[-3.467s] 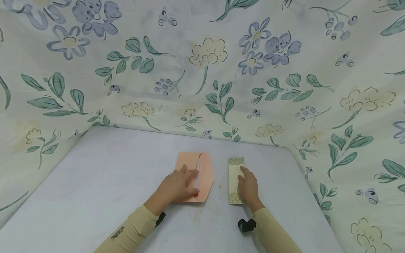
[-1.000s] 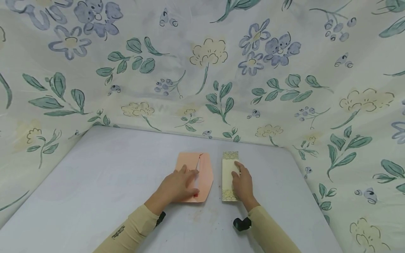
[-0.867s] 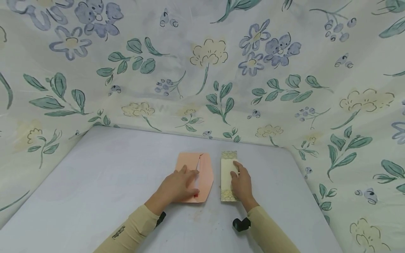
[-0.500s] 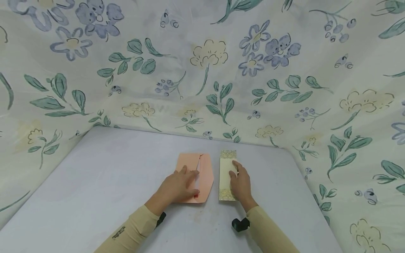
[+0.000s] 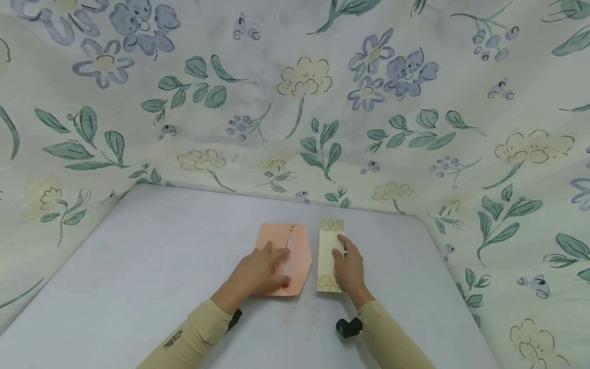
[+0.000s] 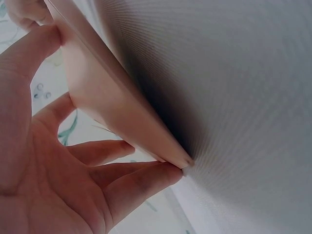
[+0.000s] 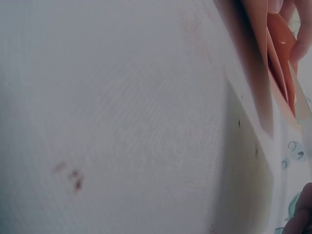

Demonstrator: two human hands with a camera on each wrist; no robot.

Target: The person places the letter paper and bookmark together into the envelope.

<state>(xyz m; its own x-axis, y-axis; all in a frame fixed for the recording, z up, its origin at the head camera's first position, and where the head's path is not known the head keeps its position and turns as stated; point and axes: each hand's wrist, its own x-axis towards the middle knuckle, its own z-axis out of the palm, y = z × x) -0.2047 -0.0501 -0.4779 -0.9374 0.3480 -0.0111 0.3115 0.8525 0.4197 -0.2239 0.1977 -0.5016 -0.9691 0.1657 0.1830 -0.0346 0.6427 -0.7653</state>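
Note:
A peach paper envelope (image 5: 301, 256) lies near the middle of the table, its slit-like mouth facing right. My left hand (image 5: 260, 269) holds it with thumb and fingers spread over its upper face. The left wrist view shows the fingertips of that hand (image 6: 53, 170) along the envelope's edge, over a dark shadow. In the right wrist view the mouth gapes and a red inside (image 7: 281, 53) shows. My right hand (image 5: 351, 266) grips the right side of a long cream card (image 5: 327, 251) with speckled gold ends, just right of the envelope. Its gripping fingers are partly hidden.
A white-covered table (image 5: 184, 230) bears a few small brownish marks near the envelope. Behind and beside it hangs a floral cloth (image 5: 258, 123). A black device (image 5: 349, 328) is at the right wrist, and both arms wear tan sleeves (image 5: 193, 328).
My right hand has moved left and slightly away from me with the card, narrowing the gap to the envelope. The left hand and the envelope have stayed in place.

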